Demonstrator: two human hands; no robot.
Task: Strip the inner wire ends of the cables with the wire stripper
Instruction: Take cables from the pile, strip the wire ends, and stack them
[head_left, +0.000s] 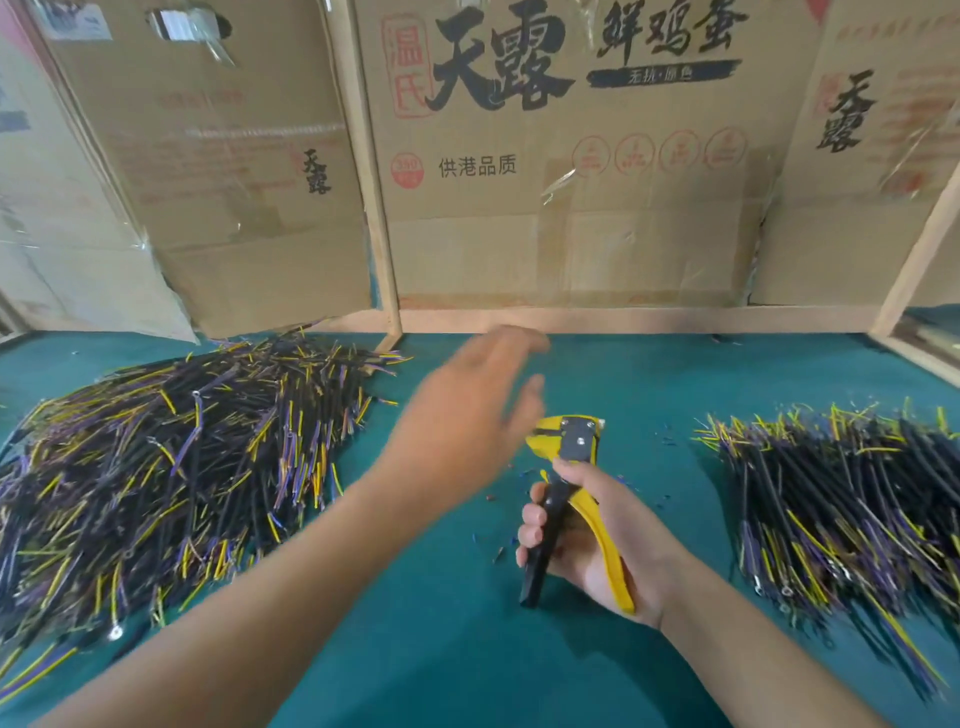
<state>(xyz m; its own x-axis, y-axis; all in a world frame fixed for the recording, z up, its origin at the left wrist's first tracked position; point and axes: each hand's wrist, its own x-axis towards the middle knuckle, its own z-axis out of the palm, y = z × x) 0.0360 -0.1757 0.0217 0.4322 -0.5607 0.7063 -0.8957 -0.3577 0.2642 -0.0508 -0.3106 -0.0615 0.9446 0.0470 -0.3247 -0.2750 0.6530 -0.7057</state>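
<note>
My right hand (587, 535) grips the handles of a yellow and black wire stripper (569, 488), its jaws pointing away from me over the middle of the table. My left hand (467, 415) is blurred, held above the table just left of the stripper's jaws, fingers spread and holding nothing. A large heap of black cables with yellow and purple inner wires (171, 467) lies on the left. A smaller heap of the same cables (852, 504) lies on the right.
The table is covered in green cloth (426, 649), with small bits of stripped insulation (498, 551) scattered near the stripper. Cardboard panels (571, 182) in a wooden frame (623, 319) wall off the back and sides.
</note>
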